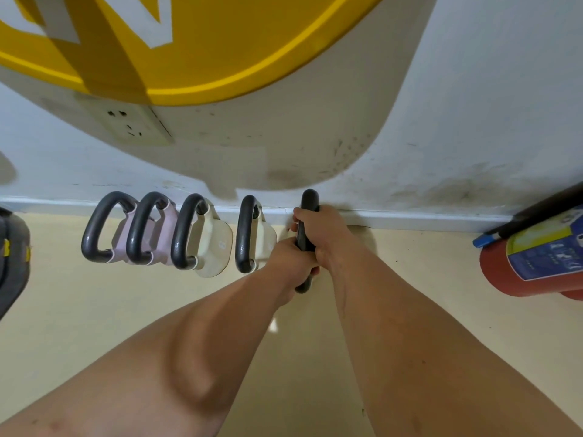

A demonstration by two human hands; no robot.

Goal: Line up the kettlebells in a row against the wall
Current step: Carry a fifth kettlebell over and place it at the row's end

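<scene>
Both hands grip the dark handle [307, 216] of 1 kettlebell at the right end of a row along the wall [441, 121]. The left hand [291, 257] wraps the nearer part of the handle, its fingers closed tight around it, and the right hand [320, 231] holds the farther part, fingers likewise curled shut on the bar. The body of this kettlebell is hidden beneath the hands and forearms, so whether it rests on the floor [94, 310] cannot be told. To its left stand 4 more kettlebells beside the white baseboard [410, 217]: a cream kettlebell [265, 241] just beside the held one, then a second cream kettlebell [211, 244] marked with a faint numeral, then 2 pink kettlebells [164, 228] [121, 234] set close together, nearly touching. All 4 have dark loop handles turned edge-on toward the camera. A red fire extinguisher [520, 266] with a blue and yellow label stands well apart on the right. A wall socket [132, 124] sits above the pink pair, under a large yellow sign [220, 58]. A dark grey object [12, 263] shows at the left edge.
</scene>
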